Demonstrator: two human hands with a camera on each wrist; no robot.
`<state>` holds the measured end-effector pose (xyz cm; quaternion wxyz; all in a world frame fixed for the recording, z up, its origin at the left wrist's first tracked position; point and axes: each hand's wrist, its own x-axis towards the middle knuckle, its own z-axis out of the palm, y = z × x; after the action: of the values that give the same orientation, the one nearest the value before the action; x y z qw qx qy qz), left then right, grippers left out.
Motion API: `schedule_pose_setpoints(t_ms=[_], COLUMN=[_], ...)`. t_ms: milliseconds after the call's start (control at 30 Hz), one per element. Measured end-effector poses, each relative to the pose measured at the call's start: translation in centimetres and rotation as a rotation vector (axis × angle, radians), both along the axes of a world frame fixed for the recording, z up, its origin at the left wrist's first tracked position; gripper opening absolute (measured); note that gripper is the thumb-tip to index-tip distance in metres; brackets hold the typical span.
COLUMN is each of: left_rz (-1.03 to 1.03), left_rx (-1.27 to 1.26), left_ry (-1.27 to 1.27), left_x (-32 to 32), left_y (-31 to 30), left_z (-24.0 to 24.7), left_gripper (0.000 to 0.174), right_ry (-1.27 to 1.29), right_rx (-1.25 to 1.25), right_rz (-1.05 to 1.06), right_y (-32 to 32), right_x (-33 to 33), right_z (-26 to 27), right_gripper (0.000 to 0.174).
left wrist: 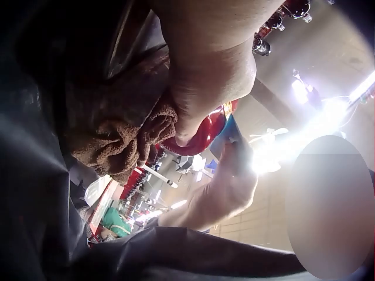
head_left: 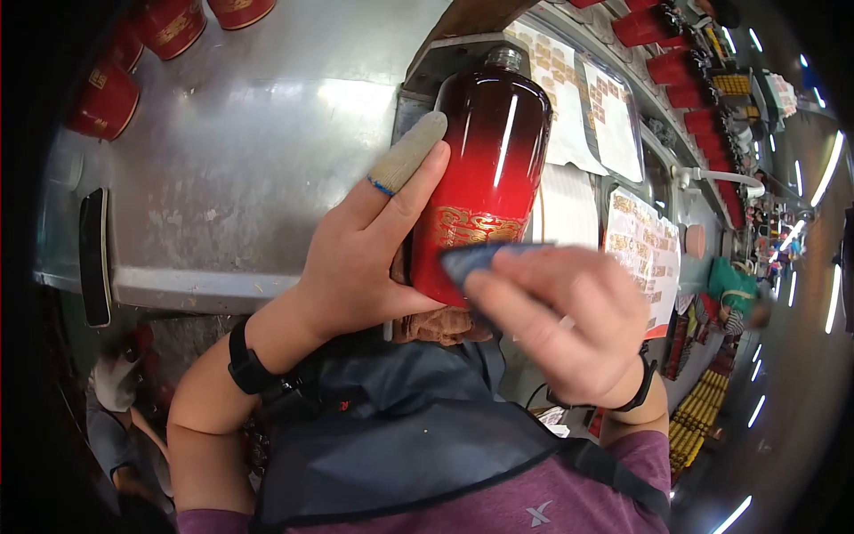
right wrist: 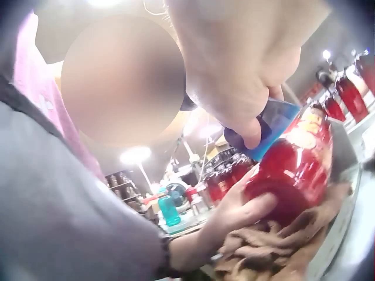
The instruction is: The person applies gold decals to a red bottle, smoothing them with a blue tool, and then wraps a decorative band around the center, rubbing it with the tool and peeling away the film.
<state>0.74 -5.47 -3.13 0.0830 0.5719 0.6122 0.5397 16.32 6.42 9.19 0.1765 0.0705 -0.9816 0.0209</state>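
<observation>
A glossy bottle [head_left: 494, 147], fading from near black at the neck to bright red, lies with its neck pointing away from me. Gold ornament [head_left: 467, 226] runs round its lower part. My left hand [head_left: 356, 240] holds the bottle from the left side, thumb at its base, a fabric cot [head_left: 409, 156] on one finger. Between thumb and fingers, my right hand [head_left: 569, 311] pinches a thin blue scraper [right wrist: 275, 126]. In the right wrist view the scraper's edge lies right at the bottle's decorated side. A brown cloth [left wrist: 117, 143] is bunched beneath the bottle's base.
Sheets of gold decals [head_left: 640, 240] lie to the right of the bottle. Red containers [head_left: 102, 98] stand on the metal table [head_left: 258, 178] at the back left, and a row of red bottles [head_left: 672, 67] at the far right. A dark phone-like slab [head_left: 95, 258] is at the left edge.
</observation>
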Motion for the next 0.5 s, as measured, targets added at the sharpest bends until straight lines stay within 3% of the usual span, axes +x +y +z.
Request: schedule_pose_setpoints(t_ms=[500], left_rz=[-0.104], left_rx=[-0.106], left_ry=[-0.031], left_x=[0.1], left_y=[-0.5], left_z=[-0.1], left_gripper=[0.120], right_ry=[0.035], right_rx=[-0.045], right_rz=[-0.067], right_y=[0.7], right_x=[1.0], right_z=[0.0], right_gripper=[0.044])
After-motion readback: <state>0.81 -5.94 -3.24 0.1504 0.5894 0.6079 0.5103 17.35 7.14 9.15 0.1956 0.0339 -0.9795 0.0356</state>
